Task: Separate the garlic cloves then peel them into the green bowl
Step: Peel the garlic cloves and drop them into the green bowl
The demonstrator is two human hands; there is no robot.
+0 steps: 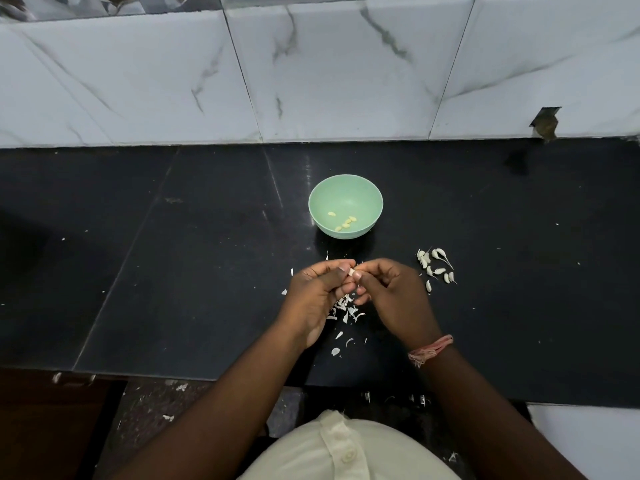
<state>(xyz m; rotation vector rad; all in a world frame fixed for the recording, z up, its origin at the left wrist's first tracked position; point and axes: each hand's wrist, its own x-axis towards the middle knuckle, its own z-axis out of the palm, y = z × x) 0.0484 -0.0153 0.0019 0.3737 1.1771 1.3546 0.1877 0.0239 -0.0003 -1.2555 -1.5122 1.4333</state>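
A green bowl (pixel 367 195) stands on the black counter and holds several peeled garlic cloves (pixel 344 222). In front of it my left hand (pixel 317 296) and my right hand (pixel 389 294) meet, both pinching one small garlic clove (pixel 352 271) between their fingertips; most of it is hidden by the fingers. Several unpeeled cloves (pixel 434 268) lie in a loose group to the right of my right hand. A heap of white garlic skins (pixel 346 308) lies on the counter under and between my hands.
The black counter (pixel 173 271) runs up to a white marble-tiled wall (pixel 311 81); its front edge is near my body. Skin flakes are scattered on the counter and on the floor below. A broken hole (pixel 545 124) shows in the tile at right.
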